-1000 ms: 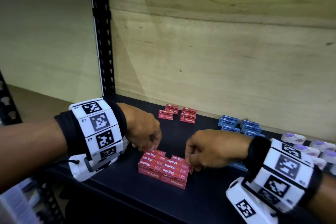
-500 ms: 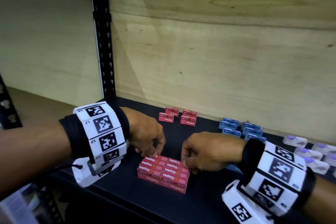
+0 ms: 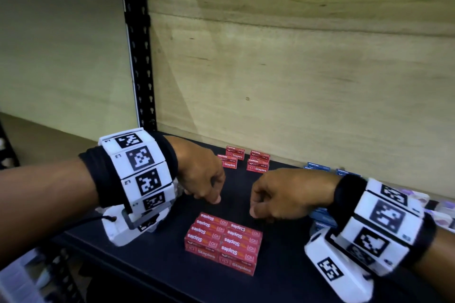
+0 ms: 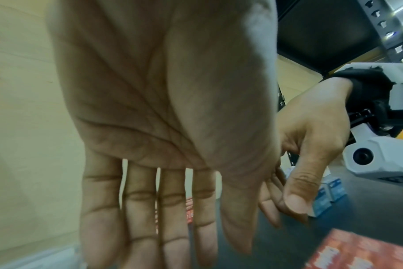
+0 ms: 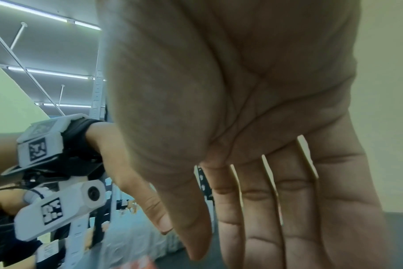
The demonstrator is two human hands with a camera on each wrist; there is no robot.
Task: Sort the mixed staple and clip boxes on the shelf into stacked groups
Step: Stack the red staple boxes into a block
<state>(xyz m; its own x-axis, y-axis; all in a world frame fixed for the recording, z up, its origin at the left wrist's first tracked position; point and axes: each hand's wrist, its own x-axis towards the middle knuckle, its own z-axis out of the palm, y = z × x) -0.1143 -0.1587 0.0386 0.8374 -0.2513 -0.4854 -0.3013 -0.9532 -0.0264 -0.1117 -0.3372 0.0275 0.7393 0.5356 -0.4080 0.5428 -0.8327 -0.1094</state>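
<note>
We see a block of red staple boxes [image 3: 222, 243] near the front edge of the black shelf [image 3: 283, 285], set in two columns side by side and stacked in layers, with the printed word Staples showing on the tops and near faces; both of our hands hang above its far edge and touch none of it. Our left hand [image 3: 200, 176] is to the left, knuckles up, and the left wrist view shows its fingers [image 4: 136, 214] straight and slightly spread, pointing down with nothing between them; our right hand [image 3: 283, 194] is to the right, and the right wrist view shows the same: fingers [image 5: 295, 209] extended, thumb apart, palm bare, so both grips are wide and hold nothing. Further back, against the wooden back panel [image 3: 295, 69], we see a small group of red staple boxes [image 3: 243, 161], some stacked two high; to its right sit blue boxes [image 3: 317, 167], partly hidden behind our right wrist, and more blue boxes [image 3: 322, 216] show just under that hand; at the far right edge there are pale boxes with purple marks [image 3: 440, 206], too blurred for us to read. A black perforated upright [image 3: 140, 56] rises at the left of the shelf; each wrist carries a white band with black square markers [image 3: 140, 167].
</note>
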